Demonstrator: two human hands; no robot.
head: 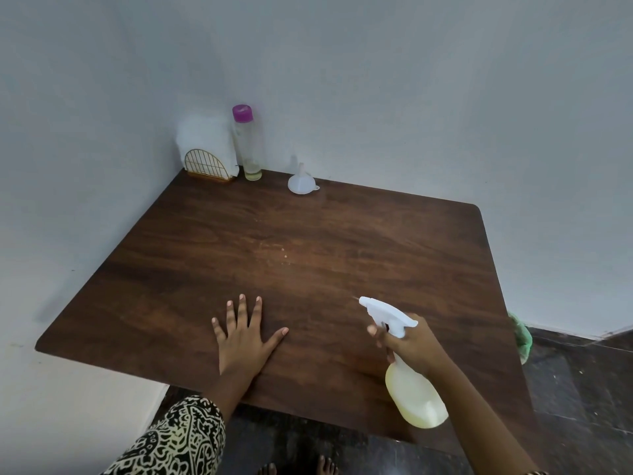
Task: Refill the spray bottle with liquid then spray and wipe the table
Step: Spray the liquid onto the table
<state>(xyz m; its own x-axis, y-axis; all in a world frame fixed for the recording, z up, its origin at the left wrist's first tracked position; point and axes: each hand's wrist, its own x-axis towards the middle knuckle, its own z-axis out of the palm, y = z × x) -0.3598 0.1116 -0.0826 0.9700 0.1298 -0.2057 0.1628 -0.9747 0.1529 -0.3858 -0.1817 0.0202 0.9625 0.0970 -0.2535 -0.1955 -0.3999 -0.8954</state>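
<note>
Step in hand: spraying; the bottle holds yellow liquid. My right hand (409, 344) grips the spray bottle (414, 395) at its neck, fingers curled by the trigger. It is tilted above the table (205, 252), nozzle toward the centre. My left hand (243, 337) rests flat, fingers spread. Next, I judge: squeeze, then fetch a tissue (205, 138) from the far corner.

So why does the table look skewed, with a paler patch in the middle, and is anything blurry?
Head view: the wide-angle lens splays the wooden table into a skewed shape; soft light leaves a dull sheen at its centre, no hard glare; the napkins in the far corner look soft and washed out; the spray bottle in the right hand is fairly sharp.
</note>
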